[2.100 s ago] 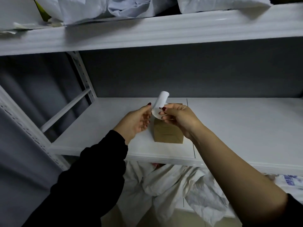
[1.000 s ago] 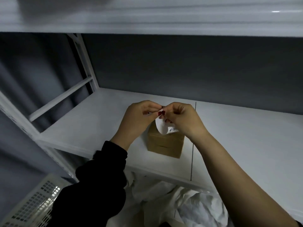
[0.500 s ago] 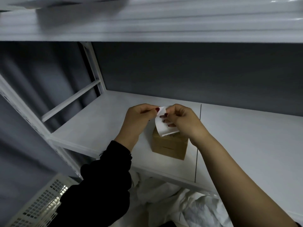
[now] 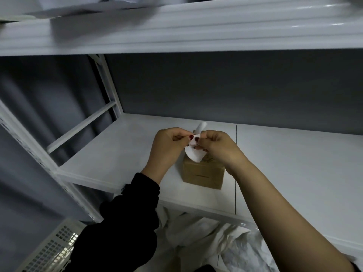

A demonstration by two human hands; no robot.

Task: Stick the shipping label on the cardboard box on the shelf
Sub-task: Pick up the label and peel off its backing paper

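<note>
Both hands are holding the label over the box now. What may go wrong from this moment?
1. The shipping label curls between the left hand and right hand; it may fold and stick to itself.
2. Neither hand steadies the cardboard box, so pressing may slide it on the shelf.

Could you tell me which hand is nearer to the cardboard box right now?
Right. The right hand is just above the cardboard box; the left hand is off its left side. Both pinch the label.
</note>
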